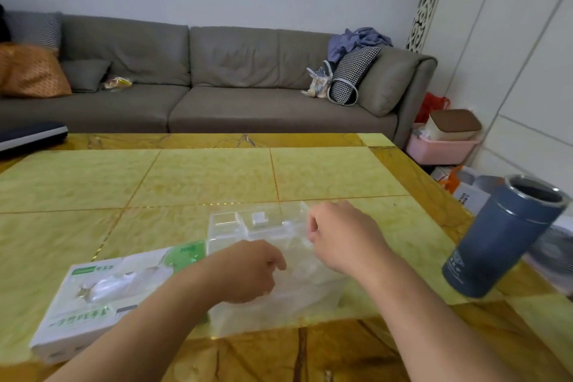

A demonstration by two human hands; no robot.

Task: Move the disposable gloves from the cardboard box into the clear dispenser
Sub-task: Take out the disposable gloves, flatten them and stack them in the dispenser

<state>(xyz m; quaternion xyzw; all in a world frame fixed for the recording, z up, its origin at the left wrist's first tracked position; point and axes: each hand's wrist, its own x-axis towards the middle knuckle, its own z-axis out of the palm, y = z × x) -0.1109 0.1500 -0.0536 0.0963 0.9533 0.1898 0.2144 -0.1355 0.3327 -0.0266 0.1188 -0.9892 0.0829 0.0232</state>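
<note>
The yellow-green stone-patterned counter [217, 177] is showing a glossy, polished finish with amber veined borders. The clear rigid plastic dispenser [266, 223] is appearing smooth and transparent; thin crinkled translucent plastic gloves [297, 276] are lying inside it, catching light. The white-and-green cardboard box [93, 298] is presenting a smooth printed paper face with a slight sheen. The dark blue cylindrical tumbler [499, 242] is showing a matt textured body and a bright metal rim.
</note>
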